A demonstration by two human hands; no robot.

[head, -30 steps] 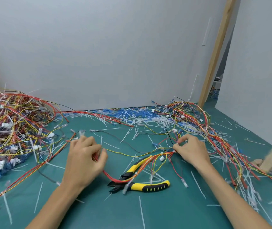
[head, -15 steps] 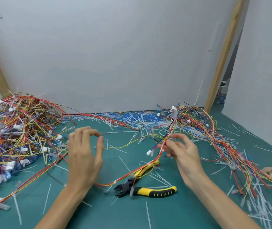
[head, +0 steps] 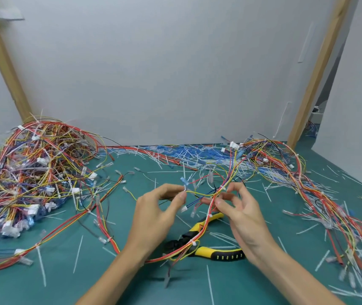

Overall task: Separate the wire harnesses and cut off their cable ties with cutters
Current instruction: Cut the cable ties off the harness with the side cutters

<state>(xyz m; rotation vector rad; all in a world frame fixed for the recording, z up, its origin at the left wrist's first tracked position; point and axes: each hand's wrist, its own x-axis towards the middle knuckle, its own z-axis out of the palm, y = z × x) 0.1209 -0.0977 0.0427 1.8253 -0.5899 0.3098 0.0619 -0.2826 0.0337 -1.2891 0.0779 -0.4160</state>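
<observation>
A red, yellow and orange wire harness (head: 206,219) with white cable ties runs from the green mat up between my hands. My right hand (head: 235,208) pinches its bundle near a tie, raised above the mat. My left hand (head: 160,210) pinches a thin yellow branch wire of the harness close to a blue connector (head: 184,181). Below the hands lie the yellow-and-black cutters (head: 217,253) on the mat, with the harness draped across them.
A big tangled pile of harnesses (head: 32,172) fills the left of the green mat (head: 131,282). Another heap of harnesses (head: 307,194) trails down the right side. Cut white cable ties (head: 197,155) litter the mat. Wooden posts (head: 316,69) stand against the grey wall.
Both hands have risen and come together. My left hand, open half a second ago, now pinches a yellow branch wire; the right hand still holds the harness, lifted higher.
</observation>
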